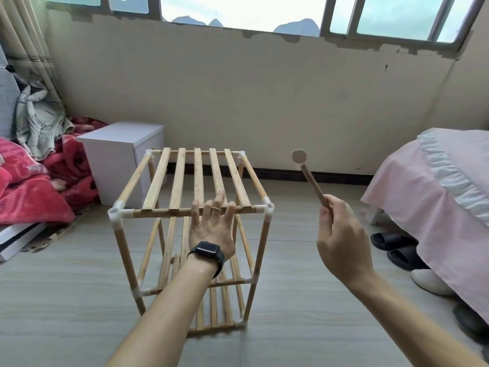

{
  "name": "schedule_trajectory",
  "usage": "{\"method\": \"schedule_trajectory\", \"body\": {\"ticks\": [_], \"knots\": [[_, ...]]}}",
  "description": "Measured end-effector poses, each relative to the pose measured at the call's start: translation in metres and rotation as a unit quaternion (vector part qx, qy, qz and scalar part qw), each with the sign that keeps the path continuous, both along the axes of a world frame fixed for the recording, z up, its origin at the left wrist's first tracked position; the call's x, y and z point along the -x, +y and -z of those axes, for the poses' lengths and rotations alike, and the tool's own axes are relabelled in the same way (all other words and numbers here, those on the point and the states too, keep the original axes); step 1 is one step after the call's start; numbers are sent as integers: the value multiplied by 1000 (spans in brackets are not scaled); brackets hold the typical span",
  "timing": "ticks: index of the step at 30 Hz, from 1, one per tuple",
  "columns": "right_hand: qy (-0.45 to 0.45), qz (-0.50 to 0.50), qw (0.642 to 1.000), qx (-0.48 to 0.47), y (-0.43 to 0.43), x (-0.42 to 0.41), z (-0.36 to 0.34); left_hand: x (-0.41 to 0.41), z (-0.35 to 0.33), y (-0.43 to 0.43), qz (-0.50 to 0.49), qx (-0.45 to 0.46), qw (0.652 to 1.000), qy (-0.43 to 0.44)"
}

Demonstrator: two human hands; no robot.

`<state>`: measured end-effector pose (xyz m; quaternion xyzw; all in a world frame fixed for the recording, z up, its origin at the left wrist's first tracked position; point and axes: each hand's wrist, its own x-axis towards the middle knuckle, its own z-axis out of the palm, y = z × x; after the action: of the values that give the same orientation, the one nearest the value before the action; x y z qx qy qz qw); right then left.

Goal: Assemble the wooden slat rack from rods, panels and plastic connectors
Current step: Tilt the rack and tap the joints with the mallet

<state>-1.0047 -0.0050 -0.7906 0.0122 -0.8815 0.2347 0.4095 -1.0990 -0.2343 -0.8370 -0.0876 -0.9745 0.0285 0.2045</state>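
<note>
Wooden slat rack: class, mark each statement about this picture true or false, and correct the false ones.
1. The left hand rests with straight fingers on top of the pale wooden slat rack. True.
2. The right hand grips a metal screwdriver. False: it grips a small wooden mallet with a round head.
3. The top shelf has five flat wooden slats. True.
4. The mallet's head touches the rack. False: it is raised in the air, right of the rack.
5. A white box cabinet stands beyond the rack. True.
</note>
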Motion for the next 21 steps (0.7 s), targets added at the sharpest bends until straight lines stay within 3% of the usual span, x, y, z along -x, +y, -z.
{"method": "schedule_trajectory", "body": {"ticks": [1,4,5,9,10,13,17,21], "knots": [[12,-2,1000,-13,0,-1,1,0,0,0,-1,-2,1000,-1],[-179,-28,978,-101,2,0,14,0,0,0,-1,-2,1000,-9],[-189,-30,978,-82,2,0,16,0,0,0,0,-4,1000,-11],[-7,-23,1000,7,-6,-4,10,0,-2,-1,5,-7,1000,-21],[-28,-25,999,-13,-5,-3,8,-1,-3,-1,7,-8,1000,-24],[-215,-20,974,-71,-6,0,8,-3,-3,-1,10,-18,999,-30],[-172,-45,984,5,-10,-6,11,-5,-7,0,24,-38,998,-47],[-191,-136,949,212,-23,-8,21,-8,-17,-9,80,-92,989,-79]]}}
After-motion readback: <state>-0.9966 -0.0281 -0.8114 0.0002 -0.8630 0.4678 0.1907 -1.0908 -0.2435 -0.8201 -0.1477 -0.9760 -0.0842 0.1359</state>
